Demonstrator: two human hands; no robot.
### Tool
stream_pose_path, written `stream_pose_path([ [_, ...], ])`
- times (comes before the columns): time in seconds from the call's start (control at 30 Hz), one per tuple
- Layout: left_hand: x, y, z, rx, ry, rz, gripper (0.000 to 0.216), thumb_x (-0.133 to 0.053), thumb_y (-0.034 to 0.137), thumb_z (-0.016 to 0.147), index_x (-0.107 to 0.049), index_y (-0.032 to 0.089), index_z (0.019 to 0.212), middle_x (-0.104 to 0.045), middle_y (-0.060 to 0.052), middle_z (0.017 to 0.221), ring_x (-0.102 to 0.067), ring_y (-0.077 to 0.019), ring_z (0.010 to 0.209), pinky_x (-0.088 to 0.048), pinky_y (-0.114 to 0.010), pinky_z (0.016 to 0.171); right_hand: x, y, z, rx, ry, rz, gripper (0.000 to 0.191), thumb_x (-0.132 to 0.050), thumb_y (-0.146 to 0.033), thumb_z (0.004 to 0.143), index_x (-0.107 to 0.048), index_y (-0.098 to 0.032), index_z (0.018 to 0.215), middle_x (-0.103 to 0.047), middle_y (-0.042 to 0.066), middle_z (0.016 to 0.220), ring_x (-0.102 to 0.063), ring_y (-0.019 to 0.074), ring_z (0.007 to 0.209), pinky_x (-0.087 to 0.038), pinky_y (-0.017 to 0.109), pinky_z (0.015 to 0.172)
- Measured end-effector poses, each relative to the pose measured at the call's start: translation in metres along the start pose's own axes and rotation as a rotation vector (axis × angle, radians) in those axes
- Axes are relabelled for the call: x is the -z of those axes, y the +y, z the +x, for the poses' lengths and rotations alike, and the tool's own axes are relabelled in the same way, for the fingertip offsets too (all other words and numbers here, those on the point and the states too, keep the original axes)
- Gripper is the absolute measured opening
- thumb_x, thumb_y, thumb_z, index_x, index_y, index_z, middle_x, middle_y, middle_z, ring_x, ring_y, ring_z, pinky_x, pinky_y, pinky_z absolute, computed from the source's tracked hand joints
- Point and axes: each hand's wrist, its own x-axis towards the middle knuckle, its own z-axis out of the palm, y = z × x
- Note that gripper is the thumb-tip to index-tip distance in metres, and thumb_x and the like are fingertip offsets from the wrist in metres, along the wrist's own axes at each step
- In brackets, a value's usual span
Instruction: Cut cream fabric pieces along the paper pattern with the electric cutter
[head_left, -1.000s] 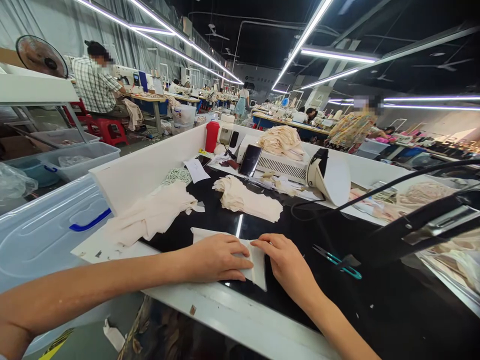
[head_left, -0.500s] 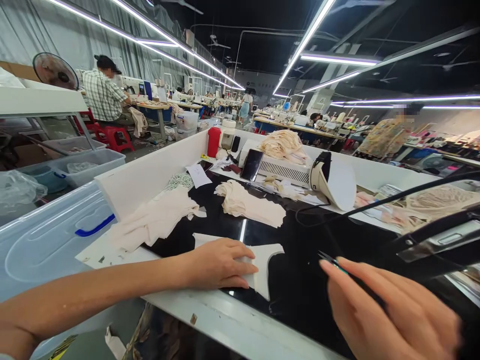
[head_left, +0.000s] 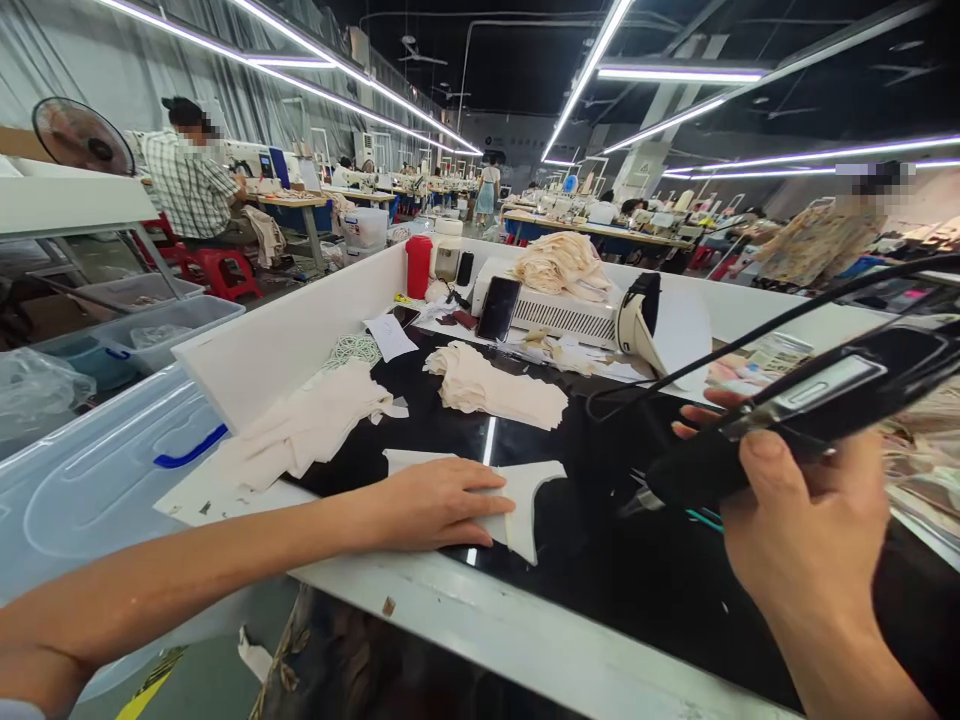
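Observation:
My left hand (head_left: pixel 442 505) lies flat, fingers stretched, on a cut piece of off-white fabric (head_left: pixel 536 490) with a curved edge, on the glossy black table top (head_left: pixel 592 590). In my right hand (head_left: pixel 810 530) is a black corded hand tool (head_left: pixel 810 400) with a silver plate on its side; its exact kind is unclear. The tool's pale tip points down and left, to the right of the fabric piece. Slim teal tweezers (head_left: pixel 705 518) show beneath the tool beside my right hand; whether they lie on the table or are held, I cannot tell.
A stack of cut fabric (head_left: pixel 502 385) lies beyond my left hand, a looser pile (head_left: pixel 300 420) to its left. Behind stand a phone (head_left: pixel 499 308), a red bottle (head_left: pixel 418 267) and a lamp-like white shade (head_left: pixel 675 340). A black cable (head_left: pixel 720 355) arches across the right side.
My right hand, which held the tweezers, has moved up and closed around the black corded tool, lifting it leftward. My left hand stays on the fabric piece.

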Motion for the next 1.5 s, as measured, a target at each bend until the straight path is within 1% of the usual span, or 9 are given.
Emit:
stream_pose_path([
  [0.07,0.001,0.0,0.0,0.007,-0.015,-0.002,0.053,-0.056,0.049,0.123,-0.071,0.012,0.158,-0.072,-0.023,0.159,-0.067,-0.0359,0.153,-0.056,-0.049,0.13,-0.018,-0.002,0.001,-0.05,0.039,0.05,0.053,-0.102,-0.056,0.073,-0.076,-0.032,0.112,-0.08,0.002,0.096,-0.074,0.0282,0.069,-0.069,0.049,0.063],
  [0.17,0.0,0.0,-0.001,0.016,-0.03,0.006,0.052,-0.055,0.05,0.123,-0.071,0.014,0.157,-0.071,-0.021,0.161,-0.067,-0.0357,0.153,-0.055,-0.048,0.131,-0.034,-0.006,-0.001,-0.042,0.058,0.068,0.049,-0.102,-0.048,0.072,-0.069,-0.03,0.103,-0.078,-0.002,0.092,-0.072,0.0223,0.066,-0.067,0.041,0.062],
  [0.27,0.001,-0.001,-0.001,0.018,-0.04,0.017,0.05,-0.056,0.05,0.123,-0.071,0.016,0.157,-0.071,-0.019,0.161,-0.068,-0.0347,0.152,-0.055,-0.047,0.13,-0.039,-0.011,-0.008,-0.025,0.029,0.067,0.05,-0.102,-0.041,0.073,-0.067,-0.029,0.107,-0.078,-0.003,0.093,-0.07,0.0192,0.065,-0.066,0.035,0.06],
  [0.47,0.006,0.003,0.003,-0.034,0.014,0.05,0.042,-0.062,0.041,0.122,-0.073,0.015,0.152,-0.075,-0.021,0.153,-0.072,-0.0324,0.146,-0.059,-0.044,0.125,-0.052,-0.023,-0.039,-0.037,-0.007,0.212,0.048,-0.099,-0.042,0.082,-0.068,-0.03,0.117,-0.074,-0.006,0.083,-0.067,0.0182,0.06,-0.062,0.031,0.051],
  [0.6,0.003,0.017,0.014,-0.061,0.078,0.049,0.026,-0.067,0.033,0.119,-0.077,0.013,0.134,-0.082,-0.016,0.133,-0.079,-0.0267,0.125,-0.063,-0.037,0.112,-0.062,-0.031,-0.059,-0.078,-0.015,0.299,0.054,-0.102,-0.046,0.083,-0.069,-0.029,0.123,-0.074,-0.006,0.081,-0.067,0.0172,0.057,-0.062,0.03,0.05],
  [0.77,-0.006,0.031,0.032,-0.16,0.02,0.116,0.017,-0.083,0.031,0.11,-0.075,0.016,0.11,-0.082,-0.008,0.111,-0.077,-0.0235,0.104,-0.063,-0.035,0.099,-0.068,-0.037,-0.071,-0.113,-0.023,0.352,0.057,-0.103,-0.048,0.083,-0.07,-0.028,0.125,-0.073,-0.004,0.081,-0.067,0.0172,0.057,-0.06,0.029,0.049],
  [0.97,-0.017,0.031,0.039,-0.163,0.012,0.169,0.023,-0.068,0.026,0.118,-0.072,0.018,0.097,-0.078,-0.006,0.099,-0.074,-0.0215,0.093,-0.061,-0.035,0.092,-0.069,-0.038,-0.079,-0.13,-0.02,0.374,0.056,-0.102,-0.048,0.086,-0.069,-0.028,0.126,-0.072,-0.004,0.083,-0.067,0.0171,0.059,-0.059,0.029,0.051],
  [1.23,-0.018,0.028,0.034,-0.001,0.018,-0.093,0.023,-0.062,0.025,0.12,-0.077,0.017,0.106,-0.083,-0.008,0.107,-0.078,-0.0209,0.101,-0.058,-0.033,0.096,-0.073,-0.032,-0.084,-0.07,-0.006,0.351,0.055,-0.098,-0.051,0.091,-0.066,-0.029,0.131,-0.07,-0.004,0.087,-0.067,0.0176,0.06,-0.06,0.031,0.053],
  [1.5,-0.018,0.028,0.034,0.017,0.018,-0.154,0.02,-0.064,0.025,0.119,-0.079,0.017,0.109,-0.083,-0.009,0.11,-0.078,-0.0225,0.104,-0.059,-0.034,0.097,-0.078,-0.027,-0.083,-0.063,-0.015,0.339,0.055,-0.097,-0.05,0.092,-0.065,-0.028,0.131,-0.071,-0.004,0.088,-0.067,0.0172,0.06,-0.061,0.032,0.055],
])
